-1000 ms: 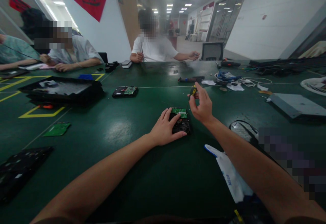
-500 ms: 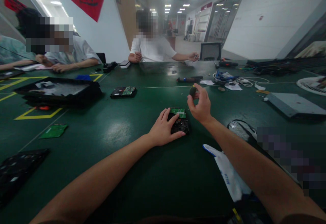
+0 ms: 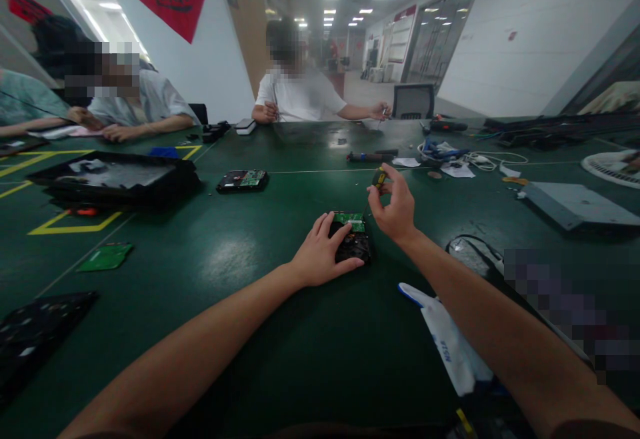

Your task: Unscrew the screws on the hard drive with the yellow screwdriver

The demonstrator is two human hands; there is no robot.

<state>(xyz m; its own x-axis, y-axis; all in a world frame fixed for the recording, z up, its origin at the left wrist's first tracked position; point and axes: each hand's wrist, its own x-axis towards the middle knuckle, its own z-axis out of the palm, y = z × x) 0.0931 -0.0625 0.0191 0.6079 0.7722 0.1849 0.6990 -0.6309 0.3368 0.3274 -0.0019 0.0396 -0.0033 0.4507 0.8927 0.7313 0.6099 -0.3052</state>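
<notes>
On the green tabletop in front of me lies a hard drive, black with a green circuit board at its far end. My left hand is laid over its left side, gripping it with thumb along the near edge and fingers across the top. A small screwdriver with a black and yellow handle is pinched in the fingertips of my right hand. It stands nearly upright by the drive's far right corner; its thin shaft slants down toward the board, and I cannot make out where the tip rests.
Another hard drive and a black tray lie to the left, with a loose green circuit board nearer. A white glove lies under my right forearm. A grey metal box is at right. Co-workers sit across the table.
The screwdriver's handle has turned in my right fingers, so more yellow shows. My left hand and the hard drive stay in place.
</notes>
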